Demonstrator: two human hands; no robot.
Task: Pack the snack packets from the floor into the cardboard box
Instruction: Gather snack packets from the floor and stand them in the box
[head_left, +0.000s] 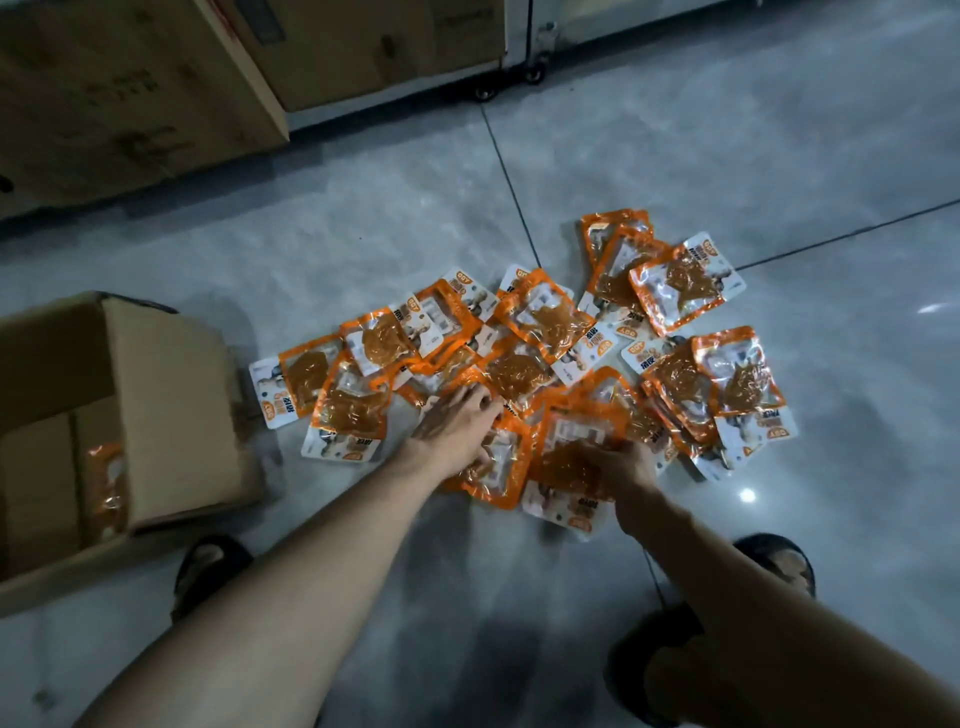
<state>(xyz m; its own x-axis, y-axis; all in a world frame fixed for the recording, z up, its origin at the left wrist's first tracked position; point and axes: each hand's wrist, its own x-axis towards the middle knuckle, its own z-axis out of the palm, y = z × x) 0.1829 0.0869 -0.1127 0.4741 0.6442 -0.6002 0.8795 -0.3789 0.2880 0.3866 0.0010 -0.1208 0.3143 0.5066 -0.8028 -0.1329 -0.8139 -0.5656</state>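
Several orange-and-white snack packets (540, 322) lie scattered in a loose pile on the grey tiled floor. An open cardboard box (171, 415) stands at the left, with one packet (106, 488) leaning inside it. My left hand (457, 423) rests palm down on the near middle of the pile, fingers spread over a packet (498, 467). My right hand (621, 467) is beside it, fingers curled around the near edge of another packet (576, 441). Whether either packet is lifted I cannot tell.
Large closed cardboard cartons (130, 93) stand at the back left. A wheeled cabinet base (535, 57) is at the back centre. My two feet in dark sandals (208, 571) (779, 564) are planted near the bottom, on either side of my arms.
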